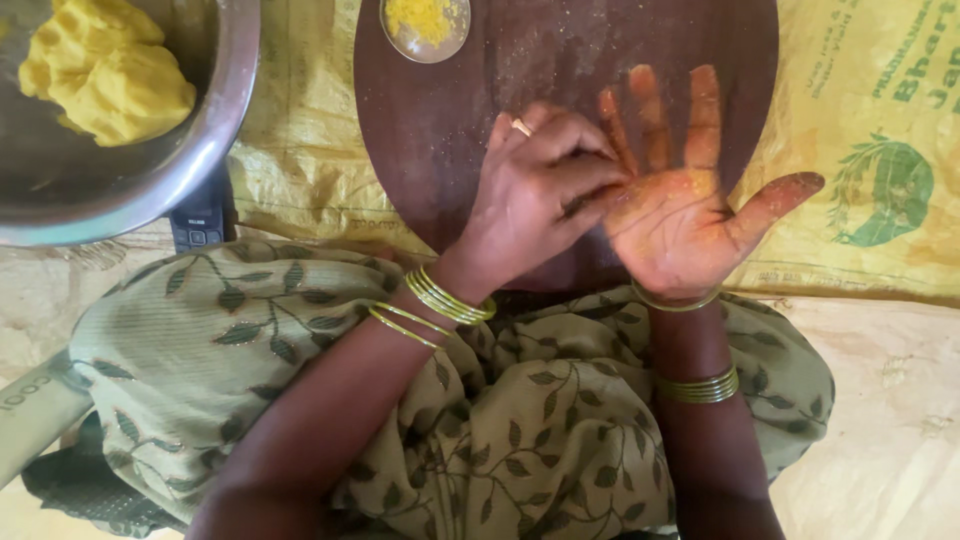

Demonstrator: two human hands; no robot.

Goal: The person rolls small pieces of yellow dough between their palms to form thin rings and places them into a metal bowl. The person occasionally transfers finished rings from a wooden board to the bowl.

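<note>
A yellow woven sack (300, 150) lies spread flat on the floor in front of me, and everything else sits on it. My lap, covered in olive cloth with a leaf pattern (500, 420), fills the lower part of the view. On the sack, straight ahead of me, lies a round dark brown board (450, 120), dusted with yellow flour. To my left stands a big steel bowl (225, 120) with a lump of yellow dough (105, 70) inside it, well apart from my hands. Just beside the bowl's near rim a small dark phone (200, 222) lies on the sack. At the far edge of the board sits a little steel dish (392, 35) holding yellow flour (425, 15). My right hand (680, 200) is held over the board, fully open and palm up, fingers spread and thumb out to the side; it holds nothing, but the palm and fingers are smeared with yellow-orange dough paste. My left hand (535, 190) is curled, its fingertips bunched and pressed against the base of the right hand's fingers, touching the paste there; I cannot tell whether it has pinched any of it. A ring (521, 126) shows on one left finger, and thin gold bangles (450, 298) sit on both wrists.
</note>
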